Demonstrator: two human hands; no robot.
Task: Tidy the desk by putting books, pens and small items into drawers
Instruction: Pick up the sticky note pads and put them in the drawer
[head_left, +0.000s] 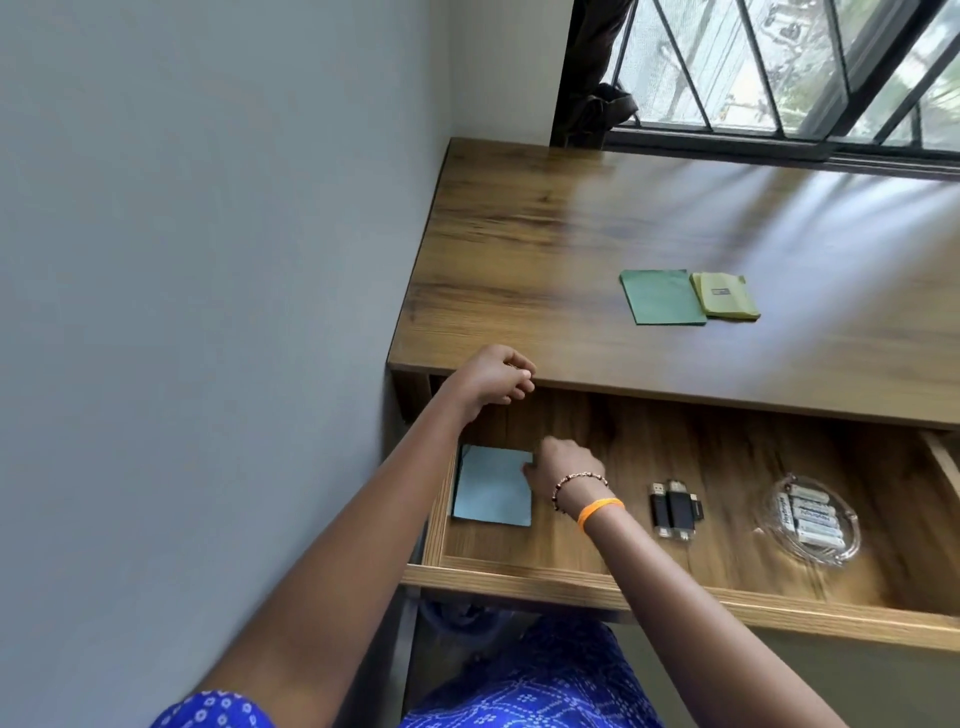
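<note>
The wooden desk's drawer (519, 574) stands pulled out. A light blue pad (491, 486) lies flat at the drawer's left end. My right hand (563, 462) is down in the drawer, its fingertips on the pad's right edge. My left hand (496, 379) hovers at the desk's front left corner with fingers loosely curled and nothing in it. On the desktop (519, 249) lie a green pad (660, 297) and a yellow pad (724, 295), side by side.
In the drawer also lie black USB sticks (675, 510) and a clear glass dish (774, 512) with several white batteries (810, 519). A grey wall runs along the left. A barred window (779, 67) stands behind the desk.
</note>
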